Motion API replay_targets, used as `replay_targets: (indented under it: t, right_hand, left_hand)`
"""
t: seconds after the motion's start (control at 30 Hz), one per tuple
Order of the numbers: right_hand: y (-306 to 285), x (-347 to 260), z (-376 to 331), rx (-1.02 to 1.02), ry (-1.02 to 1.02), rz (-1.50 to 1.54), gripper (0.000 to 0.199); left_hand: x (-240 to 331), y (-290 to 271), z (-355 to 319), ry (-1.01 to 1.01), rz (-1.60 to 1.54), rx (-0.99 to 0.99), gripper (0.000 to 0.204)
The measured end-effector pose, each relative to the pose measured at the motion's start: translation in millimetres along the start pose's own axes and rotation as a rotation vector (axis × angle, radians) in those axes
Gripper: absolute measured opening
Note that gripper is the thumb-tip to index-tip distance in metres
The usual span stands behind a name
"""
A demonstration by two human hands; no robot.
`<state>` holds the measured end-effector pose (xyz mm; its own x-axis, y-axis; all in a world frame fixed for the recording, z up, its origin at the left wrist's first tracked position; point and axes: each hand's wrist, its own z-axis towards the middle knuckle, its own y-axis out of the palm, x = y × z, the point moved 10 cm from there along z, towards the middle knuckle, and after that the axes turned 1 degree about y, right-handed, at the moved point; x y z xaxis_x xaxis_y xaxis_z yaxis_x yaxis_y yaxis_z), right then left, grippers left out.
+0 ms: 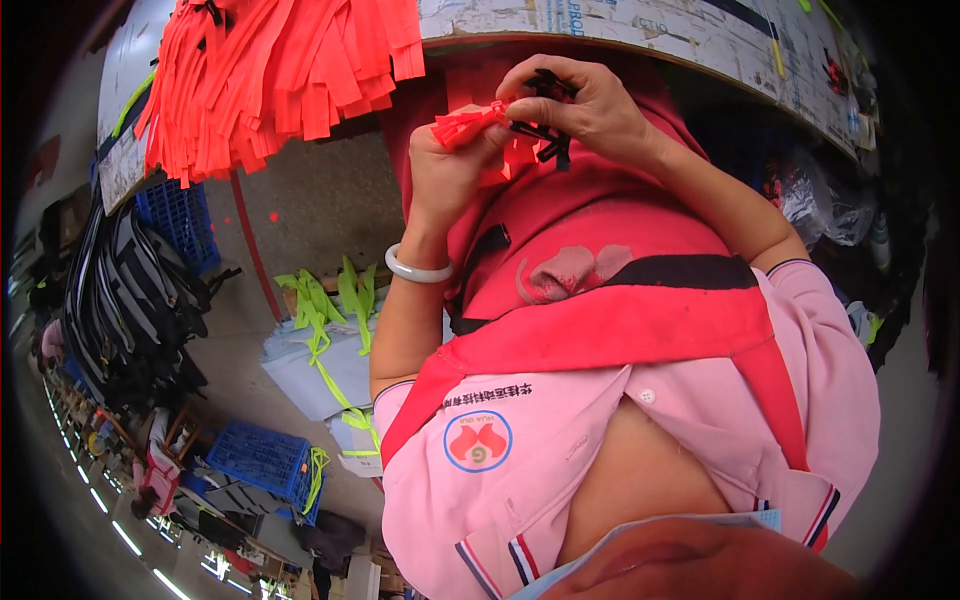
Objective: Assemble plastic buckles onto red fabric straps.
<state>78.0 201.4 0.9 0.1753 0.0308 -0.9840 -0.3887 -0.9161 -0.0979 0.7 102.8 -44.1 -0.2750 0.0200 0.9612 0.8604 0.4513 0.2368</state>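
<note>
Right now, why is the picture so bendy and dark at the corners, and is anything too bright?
Head view: the fisheye lens bows the bench edge and the corners go black; head view: the red strips at the left hand glow, losing fine detail; head view, lower left: the lights glare as white streaks.

A: See any lettering on the clothing?
B: Yes; find a row of black characters point(490, 394) across the pink shirt point(560, 430), upside down in this view; just below it, see a round, blue-ringed emblem point(478, 441) — holding red shapes, a single letter and tiny lettering.
A: Anything elsewhere?
B: Look along the white worktable point(480, 22) — spot blue capitals point(575, 15) near the top edge; to their right, find fainter grey letters point(652, 24), only partly legible.
</note>
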Motion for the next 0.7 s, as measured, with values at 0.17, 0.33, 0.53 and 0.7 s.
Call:
replay_targets:
  t: [0.17,0.33,0.53,0.7]
  right_hand:
    - [5.6,-26.0,-4.1,-0.038,-0.324,-0.262,0.016]
    - [3.4,-12.7,-5.0,-0.009,-0.198,-0.069,0.016]
    - [5.3,-17.9,-2.6,-0.064,-0.272,-0.174,0.014]
    - [4.3,-13.5,-1.8,-0.044,-0.278,-0.142,0.014]
  left_hand:
    - [14.7,7.9,1.2,0.146,0.083,-0.016,0.006]
    - [16.4,9.4,1.6,0.173,0.093,-0.02,0.008]
    - [18.1,7.3,2.3,0.206,0.107,0.006,0.01]
    - [15.5,6.6,4.5,0.212,0.116,0.01,0.011]
